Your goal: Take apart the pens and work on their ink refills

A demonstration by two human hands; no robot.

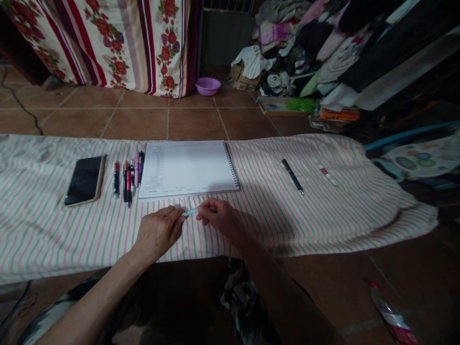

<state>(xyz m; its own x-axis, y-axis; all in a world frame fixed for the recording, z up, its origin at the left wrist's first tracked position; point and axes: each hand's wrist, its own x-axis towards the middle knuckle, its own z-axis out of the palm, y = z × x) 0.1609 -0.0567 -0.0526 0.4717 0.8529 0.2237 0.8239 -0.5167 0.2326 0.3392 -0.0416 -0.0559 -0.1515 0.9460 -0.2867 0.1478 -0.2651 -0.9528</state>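
A slim light-blue stick [190,212] spans the gap between my two hands, just in front of the notebook; its kind is too small to make out. My left hand [160,231] pinches its left end, and the fingers of my right hand [220,216] are closed on its right end. Behind them lies a spiral-bound notebook [194,167], opened to a mostly blank white page with printed margins. Several pens [128,179] lie side by side left of the notebook. To its right rests a black pen [293,176], tilted on the cloth.
A striped cloth [266,211] covers the table. At left lies a smartphone [85,181]; a clear and red-white strip [325,171] is at right. Beyond are a floral curtain [118,43], a purple basin [208,86] and heaped clothes [305,43]. A bottle [391,314] lies on the floor.
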